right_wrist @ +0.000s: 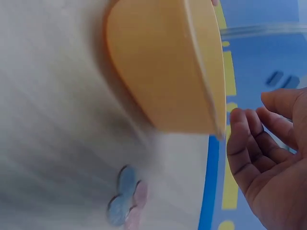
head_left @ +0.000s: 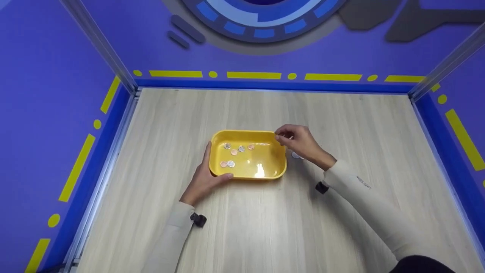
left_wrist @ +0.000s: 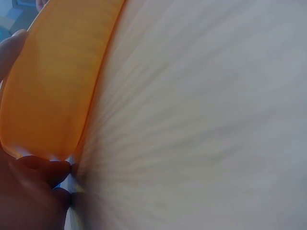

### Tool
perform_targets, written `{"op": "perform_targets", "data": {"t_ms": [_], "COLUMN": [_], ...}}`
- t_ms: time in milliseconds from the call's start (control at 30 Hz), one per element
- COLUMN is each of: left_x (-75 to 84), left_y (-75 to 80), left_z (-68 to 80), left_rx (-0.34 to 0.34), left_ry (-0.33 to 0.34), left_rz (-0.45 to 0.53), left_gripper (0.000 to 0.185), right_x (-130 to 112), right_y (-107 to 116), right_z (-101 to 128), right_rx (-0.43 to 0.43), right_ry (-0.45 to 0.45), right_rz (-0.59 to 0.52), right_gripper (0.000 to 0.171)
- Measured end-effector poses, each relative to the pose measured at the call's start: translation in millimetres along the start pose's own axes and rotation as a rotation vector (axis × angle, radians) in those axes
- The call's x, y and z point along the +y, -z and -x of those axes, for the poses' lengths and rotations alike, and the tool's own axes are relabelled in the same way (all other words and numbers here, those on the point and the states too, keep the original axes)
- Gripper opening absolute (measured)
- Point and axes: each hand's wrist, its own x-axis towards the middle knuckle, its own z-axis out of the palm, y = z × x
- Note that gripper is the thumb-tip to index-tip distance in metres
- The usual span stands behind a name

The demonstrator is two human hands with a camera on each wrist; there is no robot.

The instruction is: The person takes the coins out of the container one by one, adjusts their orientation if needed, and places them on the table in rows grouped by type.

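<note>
A yellow plastic tray [head_left: 248, 177] stands on the table. My left hand [head_left: 206, 176] grips its left end, thumb on the front rim and fingers along the side. Inside lie several coins, among them a copper coin [head_left: 234, 152] and a silver coin [head_left: 241, 148], towards the left half. My right hand [head_left: 297, 140] is raised at the tray's back right corner. Its fingers [right_wrist: 240, 139] are curled, with thumb tip close to index tip; I cannot tell whether a coin is between them. Beside the tray, below that hand, several coins [right_wrist: 127, 179] lie close together, silver and copper.
The pale wood-grain table [head_left: 242, 227] is bordered by a blue back wall [head_left: 257, 60] with yellow markings. Blue panels [head_left: 38, 113] and metal frame posts [head_left: 98, 41] stand at the sides. A small black camera [head_left: 322, 187] is worn at the right wrist.
</note>
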Motion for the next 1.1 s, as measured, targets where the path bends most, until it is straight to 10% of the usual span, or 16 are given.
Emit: {"op": "perform_targets", "data": {"t_ms": [1100], "left_x": [2.6], "left_y": [0.6], "left_z": [0.6], "left_rx": [-0.008], "left_ry": [0.016], "left_rz": [-0.013], "left_gripper": [0.139], "right_x": [-20], "right_y": [-68], "right_z": [-73], "right_rx": [-0.456], "right_ry": [0.040], "right_rz": [-0.096], "right_gripper": [0.029]}}
